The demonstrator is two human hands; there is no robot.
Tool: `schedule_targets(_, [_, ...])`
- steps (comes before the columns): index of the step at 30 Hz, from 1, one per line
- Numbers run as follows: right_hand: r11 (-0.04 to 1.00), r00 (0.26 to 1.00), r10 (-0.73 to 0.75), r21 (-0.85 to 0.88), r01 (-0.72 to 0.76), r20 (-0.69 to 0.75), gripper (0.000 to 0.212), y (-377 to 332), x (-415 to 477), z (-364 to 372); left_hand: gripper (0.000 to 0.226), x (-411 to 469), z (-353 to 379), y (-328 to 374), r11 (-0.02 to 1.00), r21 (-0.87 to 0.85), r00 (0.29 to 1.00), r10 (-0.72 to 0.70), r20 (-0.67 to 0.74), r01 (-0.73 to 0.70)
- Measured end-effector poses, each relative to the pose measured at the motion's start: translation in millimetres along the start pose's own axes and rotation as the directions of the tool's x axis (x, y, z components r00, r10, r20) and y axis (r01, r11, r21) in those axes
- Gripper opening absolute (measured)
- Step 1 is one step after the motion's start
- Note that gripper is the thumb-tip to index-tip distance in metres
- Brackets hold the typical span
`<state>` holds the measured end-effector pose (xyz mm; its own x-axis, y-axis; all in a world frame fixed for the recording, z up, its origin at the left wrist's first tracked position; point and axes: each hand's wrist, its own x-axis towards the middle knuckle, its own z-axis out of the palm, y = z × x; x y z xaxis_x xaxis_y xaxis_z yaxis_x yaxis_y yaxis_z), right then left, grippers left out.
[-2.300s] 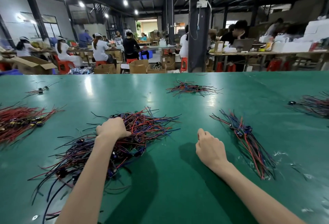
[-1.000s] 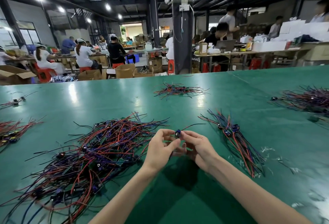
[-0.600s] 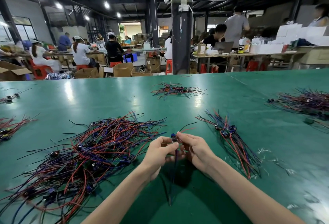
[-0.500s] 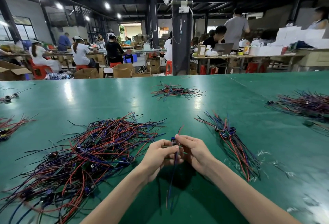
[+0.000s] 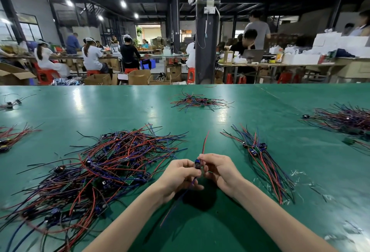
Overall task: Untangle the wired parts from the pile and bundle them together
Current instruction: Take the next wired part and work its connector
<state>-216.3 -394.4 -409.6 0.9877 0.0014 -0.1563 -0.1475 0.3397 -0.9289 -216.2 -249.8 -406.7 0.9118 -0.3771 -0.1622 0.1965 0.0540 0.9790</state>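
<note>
One wired part (image 5: 197, 164) is held clear of the pile (image 5: 112, 161), above the green surface (image 5: 220, 227). The left hand (image 5: 179, 176) and right hand (image 5: 220, 170) meet at the centre, and the fingertips of both pinch the part's small blue body. A red lead (image 5: 205, 141) stands up beyond the fingers. The other leads (image 5: 176, 201) trail down toward the viewer, apparently free of the pile just to the left. The sorted bundle (image 5: 260, 157) lies to the right, its leads roughly parallel and its bodies grouped near the far end. The step is probably best done by steadying the body in one hand while the other strokes the leads straight and together. The part can then be laid on the bundle, body beside bodies. Loose leads dragged across the pile may snag again.
</note>
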Motion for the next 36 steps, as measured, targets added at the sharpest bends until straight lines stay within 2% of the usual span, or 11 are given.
schedule_targets(7, [1.000,0.999,0.012,0.015,-0.013,0.031,0.011,-1.4,-3.0,0.6,0.019,-8.4,2.3,2.9,1.000,-0.018,0.992,-0.021,0.124,0.024])
schedule_targets(10, [0.998,0.997,0.023,0.050,-0.026,0.069,0.007,-2.7,-5.1,1.2,0.030,-6.6,4.2,1.3,0.999,-0.034,0.998,0.001,0.068,0.001])
schedule_targets(15, [0.999,0.997,0.028,0.036,-0.030,0.069,0.004,-2.1,-5.5,2.3,0.026,-4.2,2.4,-0.4,0.993,-0.112,0.999,-0.024,0.025,0.027])
schedule_targets(22, [1.000,0.998,0.009,0.016,-0.011,0.066,0.002,0.6,-1.8,0.7,0.034,-3.5,4.2,1.8,0.991,-0.123,0.998,-0.057,0.033,0.060])
schedule_targets(31, [1.000,0.995,0.025,0.014,-0.026,0.096,0.006,-3.3,-6.7,3.1,0.017,-4.1,2.3,0.3,0.986,-0.165,0.999,-0.011,0.034,0.017])
schedule_targets(36, [0.999,0.993,0.028,-0.023,-0.025,0.118,0.008,-3.0,-6.2,2.7,0.015,-3.4,3.8,-0.6,0.986,-0.163,1.000,-0.019,-0.001,0.018])
